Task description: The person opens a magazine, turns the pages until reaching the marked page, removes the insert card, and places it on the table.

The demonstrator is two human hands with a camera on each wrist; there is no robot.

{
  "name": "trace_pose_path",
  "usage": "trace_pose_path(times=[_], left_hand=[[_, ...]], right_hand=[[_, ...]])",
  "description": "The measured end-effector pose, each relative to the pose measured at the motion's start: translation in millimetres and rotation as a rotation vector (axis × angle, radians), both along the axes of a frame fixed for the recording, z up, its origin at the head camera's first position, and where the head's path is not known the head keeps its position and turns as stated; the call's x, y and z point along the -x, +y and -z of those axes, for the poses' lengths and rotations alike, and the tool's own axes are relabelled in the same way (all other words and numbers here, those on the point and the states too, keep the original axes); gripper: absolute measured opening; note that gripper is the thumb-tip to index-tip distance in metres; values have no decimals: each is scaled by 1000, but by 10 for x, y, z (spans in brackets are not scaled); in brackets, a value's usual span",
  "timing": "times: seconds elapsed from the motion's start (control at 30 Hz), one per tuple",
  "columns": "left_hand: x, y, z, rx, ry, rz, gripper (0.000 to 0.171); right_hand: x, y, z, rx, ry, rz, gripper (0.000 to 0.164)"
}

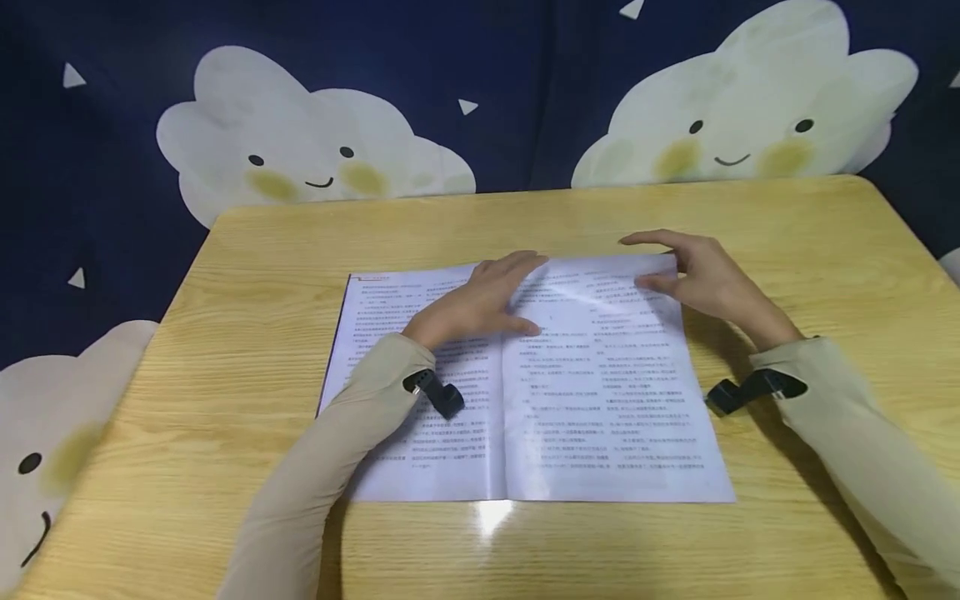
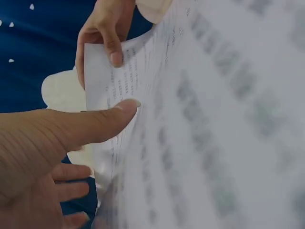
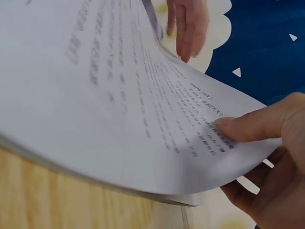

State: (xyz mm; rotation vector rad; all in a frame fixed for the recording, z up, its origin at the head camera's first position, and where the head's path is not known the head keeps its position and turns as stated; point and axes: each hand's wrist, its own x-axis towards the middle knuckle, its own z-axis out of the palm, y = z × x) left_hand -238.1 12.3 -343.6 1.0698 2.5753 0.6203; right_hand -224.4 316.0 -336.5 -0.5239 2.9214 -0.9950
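Note:
An open booklet [image 1: 600, 417] with printed text columns on both pages lies on the table, its fold running down the middle. At its top right corner my right hand [image 1: 708, 279] holds a page; in the right wrist view the thumb [image 3: 243, 126] lies on top of the page [image 3: 190, 157] and the other fingers are beneath. That page curves upward off the sheets below it. My left hand [image 1: 480, 304] is over the upper middle of the booklet near the fold, with fingers extended. The left wrist view shows its thumb [image 2: 109, 121] straight, overlapping the paper.
The wooden table [image 1: 247, 333] extends on all sides of the booklet. Behind it hangs a dark blue cloth [image 1: 517, 100] with white smiling clouds and small triangles. Black straps [image 1: 438, 393] sit on both wrists, over beige sleeves [image 1: 300, 492].

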Motion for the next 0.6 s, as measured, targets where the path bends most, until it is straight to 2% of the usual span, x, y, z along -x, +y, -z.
trace_pose_path(times=[0.13, 0.33, 0.43, 0.6], left_hand=[[49, 68, 14, -31, 23, 28, 97], [81, 99, 57, -6, 16, 6, 98], [85, 81, 67, -22, 16, -9, 93], [81, 13, 62, -75, 54, -25, 76]], right_hand=[[6, 10, -44, 35, -40, 18, 52], [-19, 28, -43, 142, -133, 37, 45], [-19, 25, -48, 214, -169, 16, 40], [6, 48, -84, 305, -162, -55, 37]])
